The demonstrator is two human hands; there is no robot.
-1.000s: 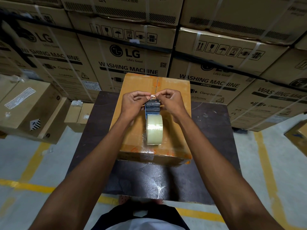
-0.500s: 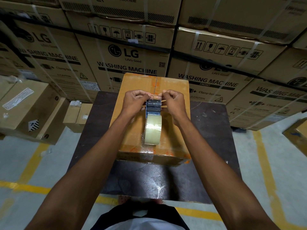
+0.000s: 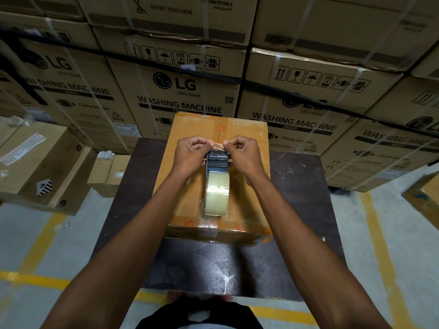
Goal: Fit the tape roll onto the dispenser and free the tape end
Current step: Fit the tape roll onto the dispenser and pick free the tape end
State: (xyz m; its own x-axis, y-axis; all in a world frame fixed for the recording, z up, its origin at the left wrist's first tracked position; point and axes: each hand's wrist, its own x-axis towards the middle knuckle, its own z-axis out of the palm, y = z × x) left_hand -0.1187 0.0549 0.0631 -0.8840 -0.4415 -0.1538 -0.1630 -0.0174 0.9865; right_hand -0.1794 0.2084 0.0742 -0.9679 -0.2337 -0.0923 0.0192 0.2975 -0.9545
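left hand [image 3: 190, 151]: fingers pinched on tape end [image 3: 219, 145] | right hand [image 3: 244, 153]: pinched on same strip from other side | tape roll [image 3: 216, 194]: mounted on dispenser [image 3: 217, 160], standing on cardboard box [image 3: 247, 186] atop dark table [image 3: 297, 210]

The tape roll [image 3: 217, 195] is clear, glossy plastic film; the dispenser [image 3: 217, 160] looks dark, matt plastic. The carton [image 3: 247, 186] is brown cardboard under shiny tape, on a dark, scuffed worktop [image 3: 297, 210].
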